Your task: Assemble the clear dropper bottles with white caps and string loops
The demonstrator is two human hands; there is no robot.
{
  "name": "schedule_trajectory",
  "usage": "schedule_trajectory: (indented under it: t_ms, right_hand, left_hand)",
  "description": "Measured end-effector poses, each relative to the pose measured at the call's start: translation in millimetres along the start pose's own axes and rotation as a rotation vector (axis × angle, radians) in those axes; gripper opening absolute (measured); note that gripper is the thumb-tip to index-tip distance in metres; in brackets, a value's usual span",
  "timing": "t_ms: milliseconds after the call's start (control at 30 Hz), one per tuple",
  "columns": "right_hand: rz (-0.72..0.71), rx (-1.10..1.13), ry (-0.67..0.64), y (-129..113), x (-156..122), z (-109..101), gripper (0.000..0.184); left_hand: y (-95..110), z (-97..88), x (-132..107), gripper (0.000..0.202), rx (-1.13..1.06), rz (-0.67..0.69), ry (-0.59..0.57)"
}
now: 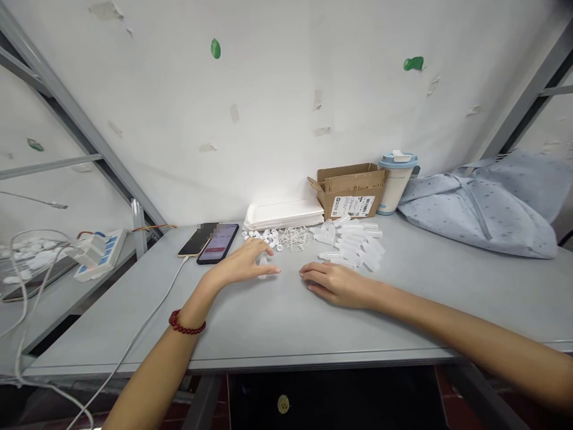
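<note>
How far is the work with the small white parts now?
Done: no finished piece shows apart from the piles. In hand: the left hand touches one small white piece; the right hand rests flat on the table, empty. Remaining: piles of caps, strings and tubes lie behind the hands.

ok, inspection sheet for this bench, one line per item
Surface: grey table, both hands on it.
Job's things: small white plastic piece under left hand; pile of white plastic tubes; small white caps; white string loops.
Clutter: brown cardboard box, blue-lidded cup, pale blue fabric bag, two dark smartphones, stack of white trays.
Grippers: left hand over the piece, grip unclear; right hand flat, open, empty.
Cables: white charging cable from a phone off the table edge; white power strip on neighbouring table.
Surroundings: white wall, grey metal struts.
</note>
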State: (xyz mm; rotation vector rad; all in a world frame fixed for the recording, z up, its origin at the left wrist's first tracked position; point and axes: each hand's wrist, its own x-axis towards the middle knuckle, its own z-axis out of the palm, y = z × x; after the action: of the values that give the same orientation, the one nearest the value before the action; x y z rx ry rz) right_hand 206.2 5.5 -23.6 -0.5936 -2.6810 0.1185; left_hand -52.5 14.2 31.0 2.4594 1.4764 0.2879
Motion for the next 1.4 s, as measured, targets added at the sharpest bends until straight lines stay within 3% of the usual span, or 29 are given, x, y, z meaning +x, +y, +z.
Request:
schedule_trajectory:
  t_ms: [100, 167, 333, 467, 700, 1033, 1267, 1400]
  right_hand:
    - [-0.001, 0.008, 0.000, 0, 0, 1, 0.026]
    - [-0.006, 0.016, 0.008, 0, 0, 1, 0.025]
    - [-0.016, 0.028, 0.033, 1, 0, 2, 0.025]
    - [-0.020, 0.036, 0.037, 1, 1, 2, 0.025]
    - [-0.022, 0.018, 0.016, 2, 2, 3, 0.025]
    - [-0.035, 0.002, 0.040, 1, 1, 2, 0.027]
    - [-0.035, 0.002, 0.041, 1, 1, 2, 0.027]
    - [-0.033, -0.001, 0.037, 1, 1, 1, 0.027]
  left_hand:
    - [6, 14.7, 10, 0.036, 0.013, 0.053, 0.209]
    - [10, 25.4, 18, 0.033, 0.055, 0.098, 0.278]
    - [22, 42.1, 31, 0.032, 0.217, 0.138, 0.217]
    - [30, 46.3, 32, 0.032, 0.271, 0.094, 0.150]
    - [38, 53.3, 34, 0.031, 0.377, 0.073, 0.139]
    - [25, 47.6, 41, 0.039, 0.157, 0.041, 0.412]
    - [19, 44.1, 39, 0.035, 0.238, 0.091, 0.314]
    - [21, 40.1, 37, 0.039, 0.343, 0.082, 0.346]
